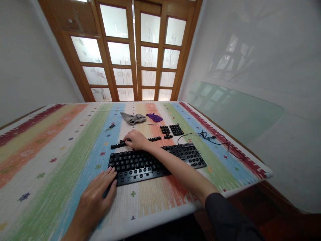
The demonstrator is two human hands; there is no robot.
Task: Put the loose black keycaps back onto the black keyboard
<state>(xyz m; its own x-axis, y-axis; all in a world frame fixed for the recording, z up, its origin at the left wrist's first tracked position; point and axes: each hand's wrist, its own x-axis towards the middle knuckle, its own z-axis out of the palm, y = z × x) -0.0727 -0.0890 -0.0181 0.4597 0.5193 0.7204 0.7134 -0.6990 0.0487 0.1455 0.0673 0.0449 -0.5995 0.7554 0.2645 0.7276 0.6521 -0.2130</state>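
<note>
A black computer keyboard (147,162) lies at the front of the table, its front row partly stripped of keycaps. My left hand (96,192) rests at its left end, fingertips over the edge. Between the thumb and palm shows a dark piece, mostly hidden. Reaching across the keyboard, my right hand (136,139) has its fingers bent down on a row of loose black keycaps (116,146) behind it. The fingertips close on a keycap there, partly covered by the hand. More of that row, loose keycaps (154,138), continues to the right.
Loose keycap groups (176,129) lie behind the keyboard's right half. A grey cloth (134,118), a purple cloth (154,117) and a thin rod (148,124) sit farther back. A dark key-like object (110,127) lies left. The cable (207,136) coils at right.
</note>
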